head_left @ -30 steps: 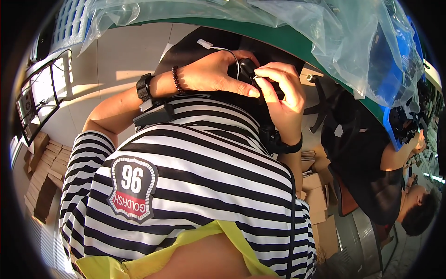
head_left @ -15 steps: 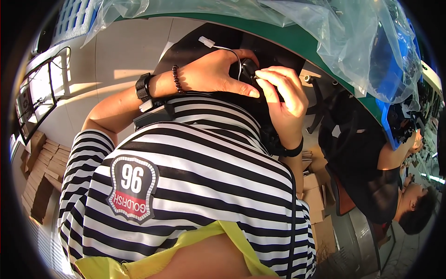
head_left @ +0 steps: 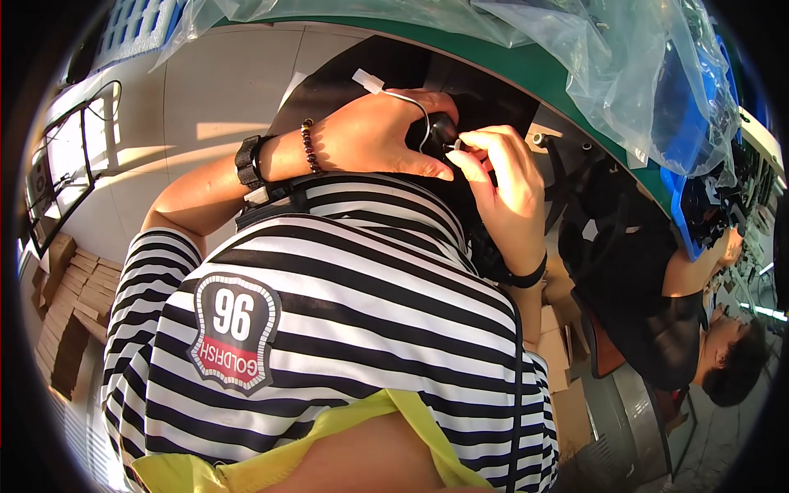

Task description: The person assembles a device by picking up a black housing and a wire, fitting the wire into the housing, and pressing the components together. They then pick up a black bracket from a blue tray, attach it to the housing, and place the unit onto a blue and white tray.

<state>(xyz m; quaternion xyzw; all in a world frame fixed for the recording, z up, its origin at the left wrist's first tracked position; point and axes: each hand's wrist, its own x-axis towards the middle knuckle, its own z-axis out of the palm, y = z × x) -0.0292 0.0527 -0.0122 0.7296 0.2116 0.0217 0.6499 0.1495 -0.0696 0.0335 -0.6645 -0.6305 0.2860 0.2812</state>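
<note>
My left hand (head_left: 370,135) is wrapped round a small black rounded part (head_left: 445,128), holding it above my lap. From that part a thin white cable (head_left: 410,100) loops over the hand and ends in a white plug connector (head_left: 367,80). Close against the black part, my right hand (head_left: 511,185) pinches a tiny pale piece (head_left: 456,145) between thumb and forefinger. What that piece is cannot be made out. The far side of the black part is hidden behind my left fingers.
Beyond my hands runs the edge of a green table (head_left: 538,72), with clear plastic sheeting (head_left: 612,66) over it. A blue tray (head_left: 692,215) of black parts stands at the right. There a co-worker (head_left: 649,320) sits. Cardboard pieces (head_left: 72,289) are stacked at the left.
My right hand has drawn back slightly and turned, and the pale piece in its pinch shows more clearly. The black part is more exposed. My left hand stays almost in place.
</note>
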